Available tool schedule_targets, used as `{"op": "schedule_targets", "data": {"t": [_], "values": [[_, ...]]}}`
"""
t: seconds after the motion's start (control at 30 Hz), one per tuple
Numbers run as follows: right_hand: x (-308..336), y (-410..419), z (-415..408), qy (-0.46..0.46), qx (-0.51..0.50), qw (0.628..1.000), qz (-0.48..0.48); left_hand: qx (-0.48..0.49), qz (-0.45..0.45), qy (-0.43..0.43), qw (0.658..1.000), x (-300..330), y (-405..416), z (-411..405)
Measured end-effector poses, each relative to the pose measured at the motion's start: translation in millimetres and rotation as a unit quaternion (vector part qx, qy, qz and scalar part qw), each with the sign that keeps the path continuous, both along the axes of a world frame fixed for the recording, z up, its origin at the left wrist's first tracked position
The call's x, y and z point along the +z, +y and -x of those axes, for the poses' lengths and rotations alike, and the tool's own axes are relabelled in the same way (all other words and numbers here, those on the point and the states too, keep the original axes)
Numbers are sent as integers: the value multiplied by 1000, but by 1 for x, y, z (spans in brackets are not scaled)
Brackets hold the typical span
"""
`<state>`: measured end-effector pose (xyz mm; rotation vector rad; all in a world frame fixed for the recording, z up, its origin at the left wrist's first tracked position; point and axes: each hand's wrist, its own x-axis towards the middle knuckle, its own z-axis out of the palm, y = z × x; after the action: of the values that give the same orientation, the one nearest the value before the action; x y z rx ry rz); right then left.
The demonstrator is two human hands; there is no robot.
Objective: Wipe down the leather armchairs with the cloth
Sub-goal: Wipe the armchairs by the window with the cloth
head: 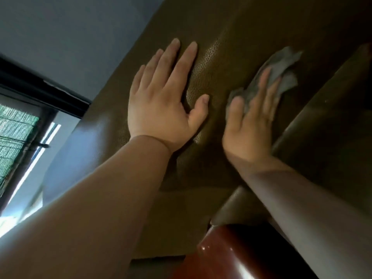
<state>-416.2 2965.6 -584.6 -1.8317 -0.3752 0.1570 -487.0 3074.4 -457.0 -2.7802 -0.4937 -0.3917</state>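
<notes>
Head view: left hand (163, 105) lies flat, fingers straight, on the leather armchair (231, 33); right hand (249, 127) presses the limp grey cloth (281, 67), likely bunching easily, against its grained back.

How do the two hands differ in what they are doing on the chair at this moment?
The left hand lies bare on the leather armchair; the right hand presses a grey cloth against it. The left hand looks sharp, the right hand blurred. Both are flat with straight fingers.
</notes>
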Motion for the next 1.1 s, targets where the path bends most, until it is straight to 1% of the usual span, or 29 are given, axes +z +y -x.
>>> {"op": "schedule_targets", "data": {"t": [0.03, 0.07, 0.1, 0.13, 0.2, 0.23, 0.27, 0.3, 0.37, 0.4, 0.43, 0.47, 0.5, 0.6, 0.63, 0.67, 0.73, 0.77, 0.8, 0.83, 0.87, 0.9, 0.93, 1.0, 1.03, 1.1], "values": [[8, 3, -2, 30, -19, 999, -11, 4, 5, 1, 1000, 0, -1, 3], [16, 5, 11, 34, -14, 999, -8, 6, 11, 0, 1000, 1, -2, 3], [23, 1, 37, 8, 21, 1000, 3, 8, 18, 3, 1000, 2, -3, 5], [28, -8, 69, -25, 89, 995, 21, 13, 31, 10, 999, 6, -7, 5], [31, -29, 114, -45, 214, 972, 89, 26, 76, 39, 996, 19, -12, 2], [31, -35, 116, -46, 229, 965, 123, 27, 111, 73, 991, 28, -13, 2], [35, -34, 103, -40, 212, 967, 131, 27, 137, 116, 983, 38, -10, 10], [43, -26, 83, -24, 174, 978, 115, 30, 144, 158, 976, 48, -3, 30], [62, -1, 39, 32, 64, 995, 63, 58, 139, 209, 966, 61, 10, 98], [69, 9, 29, 52, 12, 997, 49, 84, 140, 206, 965, 62, 11, 134], [73, 16, 35, 55, -21, 997, 47, 110, 144, 189, 965, 59, 10, 164], [74, 20, 56, 48, -29, 997, 50, 127, 140, 171, 967, 52, 7, 183], [73, 18, 90, 29, -8, 998, 47, 138, 122, 155, 971, 43, 6, 191], [53, -6, 205, -38, 139, 989, 30, 129, 78, 104, 983, 28, 8, 189], [44, -11, 221, -63, 164, 984, 32, 118, 75, 87, 986, 25, 11, 189], [37, -9, 219, -78, 170, 982, 24, 107, 72, 72, 989, 22, 13, 191], [36, 4, 189, -80, 120, 989, 22, 95, 67, 50, 992, 16, 15, 198], [41, 11, 167, -65, 69, 995, 13, 90, 65, 40, 993, 15, 14, 198], [46, 18, 151, -30, 19, 999, -4, 87, 61, 30, 994, 14, 14, 198], [48, 25, 148, 1, -18, 1000, -16, 85, 58, 24, 994, 13, 15, 197], [50, 27, 161, 12, -42, 999, -19, 84, 56, 22, 995, 12, 14, 197], [48, 26, 187, -1, -42, 999, -21, 83, 57, 17, 995, 11, 14, 199], [42, 24, 223, -30, -13, 999, -23, 80, 56, 12, 995, 11, 14, 200], [29, 10, 291, -75, 77, 994, -12, 75, 53, 9, 996, 11, 15, 200], [23, 2, 308, -86, 119, 989, 2, 75, 53, 12, 996, 11, 15, 200], [12, -3, 287, -127, 145, 981, 11, 79, 58, 17, 995, 11, 15, 199]]}}
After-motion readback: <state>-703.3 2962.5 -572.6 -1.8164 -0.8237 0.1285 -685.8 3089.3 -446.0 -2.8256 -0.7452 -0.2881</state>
